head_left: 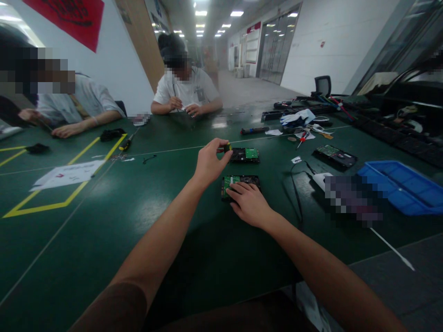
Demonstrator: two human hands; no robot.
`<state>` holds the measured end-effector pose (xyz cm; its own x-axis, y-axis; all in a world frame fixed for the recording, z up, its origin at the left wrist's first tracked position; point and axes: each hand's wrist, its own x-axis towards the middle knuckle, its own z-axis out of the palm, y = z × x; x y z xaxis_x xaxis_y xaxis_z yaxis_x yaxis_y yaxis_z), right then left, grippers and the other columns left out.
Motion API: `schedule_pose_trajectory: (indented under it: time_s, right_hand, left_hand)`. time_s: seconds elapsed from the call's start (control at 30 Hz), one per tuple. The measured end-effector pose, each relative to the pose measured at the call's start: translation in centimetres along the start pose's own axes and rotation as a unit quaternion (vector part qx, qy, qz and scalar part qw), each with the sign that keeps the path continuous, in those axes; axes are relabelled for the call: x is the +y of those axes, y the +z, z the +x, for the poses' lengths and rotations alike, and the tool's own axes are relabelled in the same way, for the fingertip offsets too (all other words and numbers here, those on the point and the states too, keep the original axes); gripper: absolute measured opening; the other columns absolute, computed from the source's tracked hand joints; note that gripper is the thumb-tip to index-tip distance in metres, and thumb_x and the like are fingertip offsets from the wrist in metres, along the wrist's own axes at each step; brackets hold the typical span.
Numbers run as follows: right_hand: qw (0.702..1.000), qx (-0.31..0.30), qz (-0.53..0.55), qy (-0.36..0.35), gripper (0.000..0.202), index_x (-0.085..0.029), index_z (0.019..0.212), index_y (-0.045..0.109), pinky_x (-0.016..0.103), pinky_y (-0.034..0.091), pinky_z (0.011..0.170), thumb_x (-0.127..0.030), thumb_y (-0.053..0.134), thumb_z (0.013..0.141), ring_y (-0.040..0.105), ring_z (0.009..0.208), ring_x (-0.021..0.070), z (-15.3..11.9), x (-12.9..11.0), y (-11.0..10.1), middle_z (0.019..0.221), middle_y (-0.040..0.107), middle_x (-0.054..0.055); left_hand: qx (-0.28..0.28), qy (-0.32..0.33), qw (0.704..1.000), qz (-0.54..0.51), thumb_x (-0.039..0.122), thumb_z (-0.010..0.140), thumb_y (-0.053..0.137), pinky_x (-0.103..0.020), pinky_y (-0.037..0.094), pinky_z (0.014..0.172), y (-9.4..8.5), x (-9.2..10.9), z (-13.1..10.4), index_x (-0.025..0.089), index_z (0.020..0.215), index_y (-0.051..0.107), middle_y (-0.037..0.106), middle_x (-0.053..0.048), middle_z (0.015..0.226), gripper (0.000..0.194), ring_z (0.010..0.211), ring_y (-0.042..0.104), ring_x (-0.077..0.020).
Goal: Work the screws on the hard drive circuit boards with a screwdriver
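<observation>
My left hand (212, 161) is raised over the green table, its thumb and fingers closed on a small dark and yellow tool (227, 147), most of which is hidden. Just behind that tool lies a black hard drive with a green circuit board (251, 154). Nearer to me is a second hard drive (226, 183), also black with green board showing at its left. My right hand (252, 203) rests on this nearer drive, fingers spread across its front and top.
Right of the drives are another drive (335, 157), a cable (296, 193), a blue tray (408, 184), a red screwdriver (303, 137) and gloves (299, 117). A paper sheet (67, 175) and yellow screwdriver (126, 143) lie left. Two people sit across the table (166, 170).
</observation>
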<state>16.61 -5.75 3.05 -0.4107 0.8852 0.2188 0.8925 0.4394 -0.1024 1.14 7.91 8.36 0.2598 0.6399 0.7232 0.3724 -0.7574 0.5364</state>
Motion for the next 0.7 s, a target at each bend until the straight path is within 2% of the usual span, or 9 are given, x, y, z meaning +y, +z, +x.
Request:
schedule_pose_trajectory:
  time_s: [0.1, 0.33, 0.5, 0.7]
  right_hand:
    - [1.0, 0.0, 0.001, 0.0, 0.044, -0.021, 0.146, 0.061, 0.048, 0.038, 0.112, -0.028, 0.056, 0.103, 0.051, 0.14, 0.0316, 0.0, 0.01, -0.05, 0.152, 0.06, 0.013]
    - [1.0, 0.0, 0.0, 0.001, 0.045, -0.022, 0.147, 0.061, 0.049, 0.037, 0.113, -0.028, 0.057, 0.102, 0.05, 0.14, 0.0321, -0.06, 0.03, 0.01, 0.152, 0.059, 0.013]
    - [1.0, -0.004, -0.004, 0.005, 0.044, -0.022, 0.146, 0.061, 0.049, 0.038, 0.112, -0.028, 0.055, 0.103, 0.05, 0.141, 0.0318, -0.04, -0.05, 0.01, 0.153, 0.059, 0.012]
    - [1.0, -0.001, -0.003, 0.003, 0.044, -0.021, 0.146, 0.061, 0.048, 0.037, 0.113, -0.027, 0.056, 0.102, 0.05, 0.141, 0.0316, -0.01, -0.11, -0.07, 0.153, 0.059, 0.012]
  left_hand:
    - [0.005, -0.013, 1.0, -0.011, 0.017, 0.088, 0.074, -0.035, 0.064, 0.088, 0.13, -0.2, -0.04, 0.02, 0.11, 0.065, 0.076, -0.006, 0.105, 0.024, 0.091, 0.074, -0.0174]
    - [0.014, -0.02, 0.998, -0.053, 0.021, 0.087, 0.077, -0.032, 0.064, 0.085, 0.3, -0.46, -0.08, 0.021, 0.104, 0.061, 0.072, -0.007, 0.111, 0.023, 0.098, 0.071, -0.0176]
    - [0.0, 0.006, 1.0, -0.008, 0.017, 0.093, 0.069, -0.032, 0.063, 0.085, -0.02, 0.02, -0.01, 0.023, 0.106, 0.065, 0.069, -0.005, 0.107, 0.015, 0.097, 0.068, -0.0176]
    - [-0.016, 0.03, 0.999, 0.027, 0.011, 0.096, 0.061, -0.034, 0.059, 0.09, -0.16, 0.06, 0.08, 0.023, 0.118, 0.071, 0.069, -0.007, 0.112, 0.027, 0.1, 0.067, -0.019]
